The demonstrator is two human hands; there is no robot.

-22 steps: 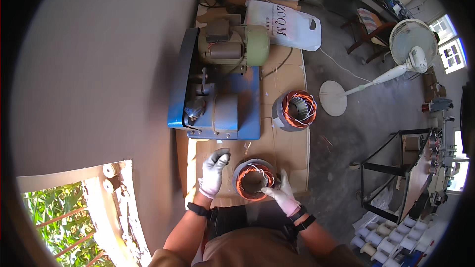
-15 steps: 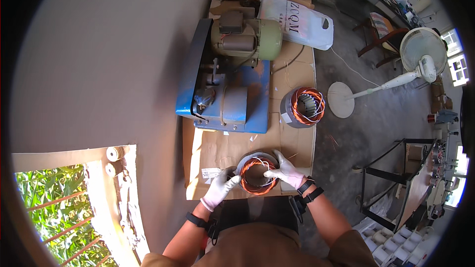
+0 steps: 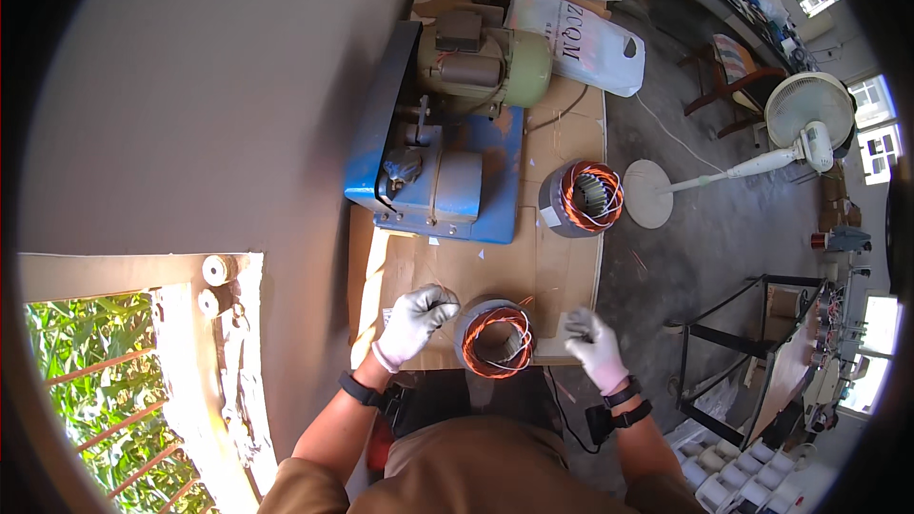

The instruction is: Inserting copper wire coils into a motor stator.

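Observation:
A motor stator [image 3: 496, 337], a dark ring with orange windings and white leads, sits near the table's front edge between my hands. My left hand [image 3: 415, 324], in a white glove with grey fingertips, hovers just left of it. Its fingers are drawn together in a pinch; whatever they hold, if anything, is too small to make out. My right hand [image 3: 594, 350], gloved alike, is held apart from the stator, off the table's right edge. Its fingers are loosely bent and apart, with nothing seen in them. A second wound stator [image 3: 569, 198] stands farther back on the right.
A blue machine [image 3: 457, 186] with a green motor [image 3: 526, 69] occupies the table's back left, by the wall. Brown cardboard [image 3: 562, 276] covers the tabletop. Behind lies a white plastic bag [image 3: 595, 48]. A standing fan [image 3: 648, 194] and a black metal frame [image 3: 733, 338] are on the right.
Both hands have let go of the near stator and moved apart. My left hand has risen slightly beside it; my right hand has drawn away to the right, past the table edge.

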